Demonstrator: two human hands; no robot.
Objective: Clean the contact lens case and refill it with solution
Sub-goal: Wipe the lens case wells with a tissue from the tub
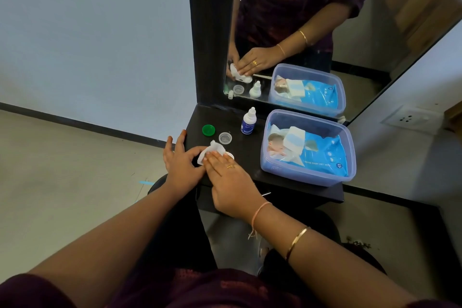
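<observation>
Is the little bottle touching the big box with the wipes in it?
Apart. The head view shows a strip of dark shelf between the bottle and the box.

You are at a dressing corner in a home: a dark shelf (252,157) sits below a tall dark-framed mirror (325,20) against a pale wall (87,32), with dark skirting (87,125) along a plain floor (62,172) and a wall socket (410,120) to your right. On the shelf stand a small bottle of solution (248,121) and a plastic tub (307,175) holding a pack of baby wet wipes (322,155).
</observation>
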